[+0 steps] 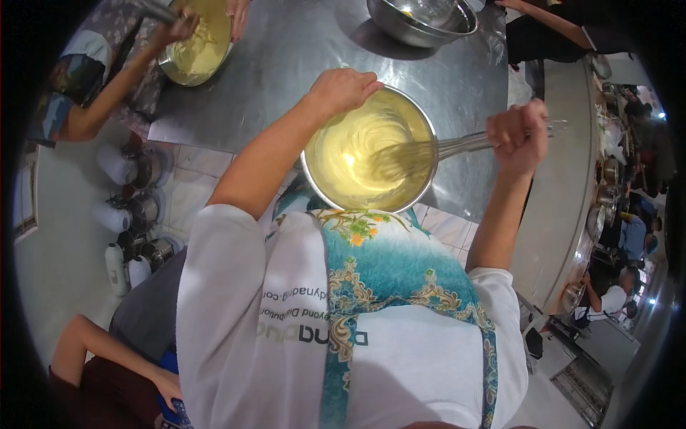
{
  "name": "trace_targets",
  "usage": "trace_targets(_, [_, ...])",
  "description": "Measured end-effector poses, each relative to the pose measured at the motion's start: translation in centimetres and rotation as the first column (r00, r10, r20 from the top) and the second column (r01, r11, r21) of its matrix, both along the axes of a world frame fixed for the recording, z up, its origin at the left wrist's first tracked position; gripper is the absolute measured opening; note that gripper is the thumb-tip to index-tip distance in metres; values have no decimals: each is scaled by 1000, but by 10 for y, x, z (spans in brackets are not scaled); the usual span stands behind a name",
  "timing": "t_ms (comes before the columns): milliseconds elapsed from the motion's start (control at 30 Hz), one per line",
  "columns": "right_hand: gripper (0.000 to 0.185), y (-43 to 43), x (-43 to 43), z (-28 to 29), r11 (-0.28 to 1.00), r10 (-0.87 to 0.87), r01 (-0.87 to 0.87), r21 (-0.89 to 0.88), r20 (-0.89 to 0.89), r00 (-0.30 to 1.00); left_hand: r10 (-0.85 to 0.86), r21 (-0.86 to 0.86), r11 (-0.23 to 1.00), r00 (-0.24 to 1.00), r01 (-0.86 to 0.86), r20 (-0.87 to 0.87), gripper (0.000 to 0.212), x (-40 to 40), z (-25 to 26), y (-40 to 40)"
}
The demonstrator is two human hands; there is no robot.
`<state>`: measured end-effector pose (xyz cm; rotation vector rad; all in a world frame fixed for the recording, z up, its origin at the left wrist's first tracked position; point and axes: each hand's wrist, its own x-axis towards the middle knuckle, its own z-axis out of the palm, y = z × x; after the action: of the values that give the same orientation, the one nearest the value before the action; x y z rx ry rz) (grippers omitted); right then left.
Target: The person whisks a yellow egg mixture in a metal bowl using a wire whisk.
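Observation:
A metal mixing bowl (433,121) leans tilted against my floral apron (396,257) at the edge of the steel table. Smooth pale-yellow batter (348,150) coats its inside, with curved ridges across the surface. My left hand (345,91) grips the bowl's far rim at the upper left. In my right hand (517,134), the handle of a wire balloon whisk (463,147) is held at the bowl's right side. The whisk's wires dip into the batter and look blurred.
The steel table (278,64) carries another large metal bowl (423,29) at the back. On the left, a co-worker's hand (179,27) works in a bowl of yellow mixture (201,48). Several stand mixers (142,214) line the left wall. Another person's arm (118,348) is at lower left.

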<state>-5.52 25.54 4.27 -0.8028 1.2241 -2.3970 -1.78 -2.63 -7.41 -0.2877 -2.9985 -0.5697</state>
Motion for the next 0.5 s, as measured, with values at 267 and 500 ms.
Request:
trace_targets(267, [25,-16,13,-21,996,-11,17,-85,73,997,6,17,1000,1000,-7,10,38,3,0,-4])
trace_targets(500, [32,-18,11,-23,985,-143,149,-86,68,987,-5,-38,999,996,9,91,41,-3,8,3])
